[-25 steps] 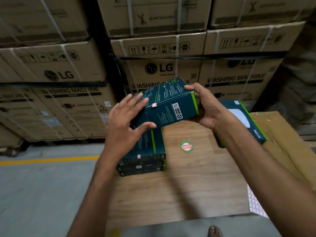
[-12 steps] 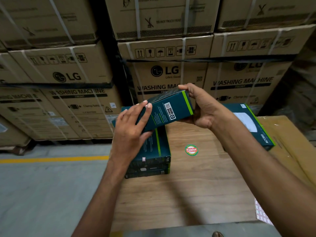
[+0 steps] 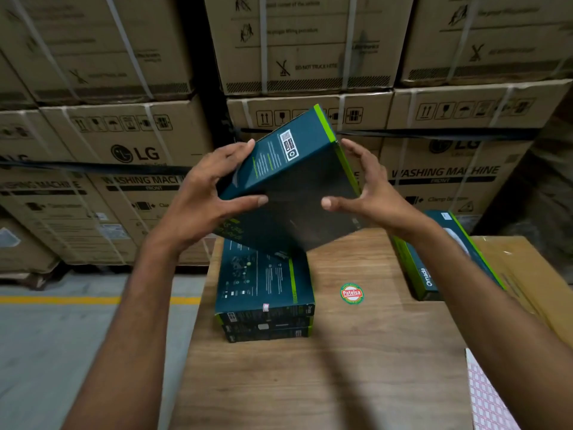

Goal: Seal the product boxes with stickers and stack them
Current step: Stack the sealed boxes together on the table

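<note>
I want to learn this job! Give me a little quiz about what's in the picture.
1. True or false: the held box lies flat on the stack.
2. What sits on the wooden table between the stack and the box on the right? A) a round sticker B) scissors C) a tape roll
3. How many boxes are in the stack?

Key: 1. False: the left hand and right hand hold it tilted up. 2. A. 3. Three.
</note>
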A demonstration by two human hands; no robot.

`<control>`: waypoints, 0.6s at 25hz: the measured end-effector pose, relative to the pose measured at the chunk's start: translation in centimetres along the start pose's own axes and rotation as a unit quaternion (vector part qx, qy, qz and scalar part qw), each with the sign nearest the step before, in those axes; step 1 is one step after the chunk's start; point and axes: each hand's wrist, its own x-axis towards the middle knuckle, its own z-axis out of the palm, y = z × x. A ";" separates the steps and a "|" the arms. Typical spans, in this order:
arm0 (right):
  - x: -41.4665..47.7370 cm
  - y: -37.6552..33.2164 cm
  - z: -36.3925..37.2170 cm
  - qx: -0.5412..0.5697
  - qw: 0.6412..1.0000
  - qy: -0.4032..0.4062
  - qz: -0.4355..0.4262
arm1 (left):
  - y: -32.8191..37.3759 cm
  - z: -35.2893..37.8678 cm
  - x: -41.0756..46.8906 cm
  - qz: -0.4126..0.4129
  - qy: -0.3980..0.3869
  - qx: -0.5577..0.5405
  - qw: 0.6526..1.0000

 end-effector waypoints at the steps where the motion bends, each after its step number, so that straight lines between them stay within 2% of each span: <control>1: 0.2 -0.3 0.0 0.003 1.000 -0.001 -0.017 | 0.5 -0.8 0.5 -0.010 -0.013 -0.024 1.000; 4: 1.2 0.0 0.2 0.032 0.999 0.021 -0.025 | 1.1 -2.2 1.6 -0.029 -0.030 -0.032 0.999; 6: 1.7 0.5 0.4 0.037 0.998 0.051 -0.005 | 0.7 -2.4 2.0 -0.042 -0.005 -0.015 0.999; 8: 2.2 0.6 0.4 0.076 0.995 0.062 0.020 | 0.2 -1.8 2.3 -0.042 0.067 0.031 0.996; 10: 2.6 0.2 0.4 0.130 0.988 0.068 0.048 | -0.9 -0.6 2.0 -0.048 0.190 0.131 0.972; 11: 2.9 -0.1 0.4 0.167 0.980 0.082 0.074 | -1.3 0.3 1.5 -0.074 0.249 0.137 0.956; 12: 3.3 -0.1 0.4 0.215 0.966 0.096 0.104 | -2.2 1.5 0.9 -0.111 0.286 0.098 0.947; 13: 3.6 -0.1 0.3 0.262 0.950 0.101 0.133 | -2.8 2.6 0.1 -0.151 0.292 0.025 0.944; 15: 3.8 0.1 0.3 0.326 0.924 0.086 0.179 | -3.9 5.1 -1.6 -0.195 0.246 -0.141 0.939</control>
